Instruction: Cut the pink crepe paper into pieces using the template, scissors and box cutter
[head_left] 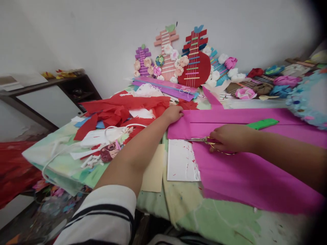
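Observation:
A large sheet of magenta crepe paper (245, 170) lies across the table, folded into long strips. My left hand (173, 114) pinches its far left corner and holds it down. My right hand (231, 137) grips gold-handled scissors (201, 140) whose blades point left, lying at the left edge of the magenta paper. A white card (182, 160) marked with red specks lies under the paper's left edge.
Red crepe scraps (122, 109) and white paper bits pile up at the left. Paper guitar crafts (194, 61) with paper roses lean on the back wall. A green strip (262, 123) lies beyond my right hand. A dark side table (51, 92) stands at the far left.

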Tool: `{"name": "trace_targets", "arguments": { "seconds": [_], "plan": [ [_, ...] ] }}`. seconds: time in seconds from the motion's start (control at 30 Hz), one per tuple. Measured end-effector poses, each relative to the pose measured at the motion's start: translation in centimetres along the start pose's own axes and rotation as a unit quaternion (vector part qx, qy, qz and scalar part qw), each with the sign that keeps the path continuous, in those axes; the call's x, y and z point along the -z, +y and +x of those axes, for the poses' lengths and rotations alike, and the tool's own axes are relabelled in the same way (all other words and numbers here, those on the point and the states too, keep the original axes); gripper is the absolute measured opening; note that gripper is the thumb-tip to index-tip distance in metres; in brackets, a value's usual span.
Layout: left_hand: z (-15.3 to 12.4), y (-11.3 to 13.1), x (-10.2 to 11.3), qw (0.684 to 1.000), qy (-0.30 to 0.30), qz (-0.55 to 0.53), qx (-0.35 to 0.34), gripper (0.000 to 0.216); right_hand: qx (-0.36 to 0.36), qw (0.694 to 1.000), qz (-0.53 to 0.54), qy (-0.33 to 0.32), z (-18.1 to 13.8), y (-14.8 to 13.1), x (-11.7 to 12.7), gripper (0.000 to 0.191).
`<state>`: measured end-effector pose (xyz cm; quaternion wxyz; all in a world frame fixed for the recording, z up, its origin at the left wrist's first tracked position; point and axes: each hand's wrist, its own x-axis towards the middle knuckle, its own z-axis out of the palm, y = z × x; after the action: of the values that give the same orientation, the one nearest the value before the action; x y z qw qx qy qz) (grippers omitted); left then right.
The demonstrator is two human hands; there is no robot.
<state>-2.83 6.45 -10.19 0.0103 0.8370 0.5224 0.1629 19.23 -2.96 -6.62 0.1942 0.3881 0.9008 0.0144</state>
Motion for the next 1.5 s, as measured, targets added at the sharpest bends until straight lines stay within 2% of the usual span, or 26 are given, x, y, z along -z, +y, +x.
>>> {"name": "trace_targets", "arguments": {
  "seconds": [0.27, 0.47, 0.73, 0.97, 1.3, 1.5],
  "plan": [
    [-0.2, -0.3, -0.7, 1.0, 0.01, -0.015, 0.004, 0.021, -0.011, 0.999, 0.038, -0.015, 0.1, 0.2, 0.1, 0.04],
    [-0.2, -0.2, 0.0, 1.0, 0.016, -0.021, 0.01, 0.02, -0.02, 0.999, 0.049, -0.003, -0.2, 0.0, 0.0, 0.044],
    [0.2, -0.3, 1.9, 0.999, 0.042, -0.023, 0.025, 0.017, -0.007, 0.999, 0.031, 0.032, -0.1, -0.8, 0.1, 0.053],
    [-0.1, 0.5, 3.9, 0.997, 0.062, -0.026, 0.028, 0.018, -0.028, 0.999, 0.025, 0.028, 0.2, -1.2, 0.0, 0.054],
    [-3.2, 2.6, 7.5, 0.99, 0.136, -0.04, 0.006, 0.014, -0.037, 0.998, 0.02, 0.051, -0.3, -2.3, 0.4, 0.048],
    [-4.8, 4.0, 9.6, 0.991, 0.13, -0.026, -0.019, 0.011, -0.047, 0.998, 0.003, 0.046, -0.1, -2.2, 0.0, 0.043]
  ]
}}
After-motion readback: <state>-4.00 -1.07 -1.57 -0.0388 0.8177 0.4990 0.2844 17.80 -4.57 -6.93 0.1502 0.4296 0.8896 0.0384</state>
